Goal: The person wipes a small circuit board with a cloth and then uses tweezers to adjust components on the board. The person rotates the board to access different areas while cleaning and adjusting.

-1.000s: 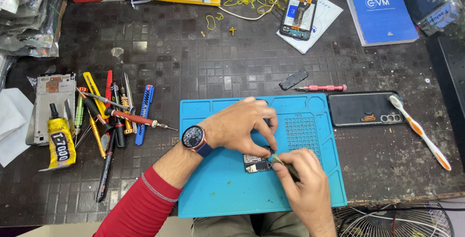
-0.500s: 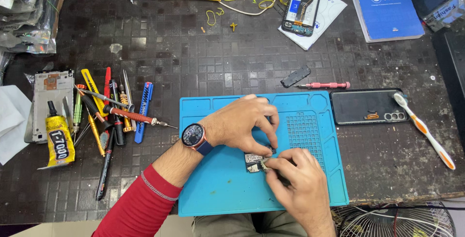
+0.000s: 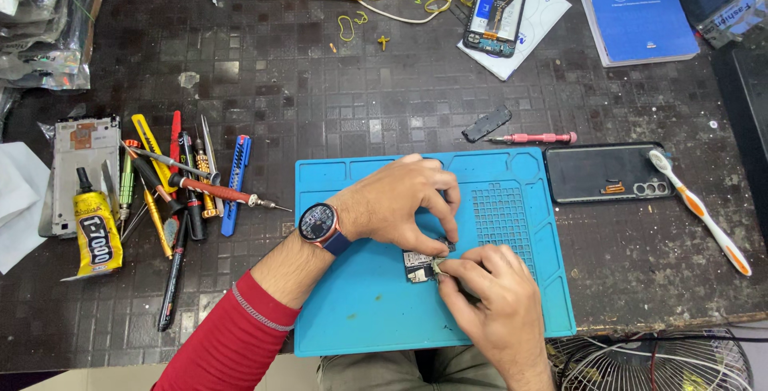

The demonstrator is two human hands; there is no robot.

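Since a second ago the right hand (image 3: 492, 299) has dropped its tool, and its fingertips now pinch the board (image 3: 422, 265) on the mat (image 3: 360, 311) beside the left hand (image 3: 400, 203), whose fingers press it steady; small, even pressure seems wise.

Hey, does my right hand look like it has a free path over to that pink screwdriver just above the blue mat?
Probably yes. The right hand is busy at the small circuit board on the blue mat, but the pink screwdriver lies in the open on the dark table beyond the mat's far edge, with nothing standing between them.
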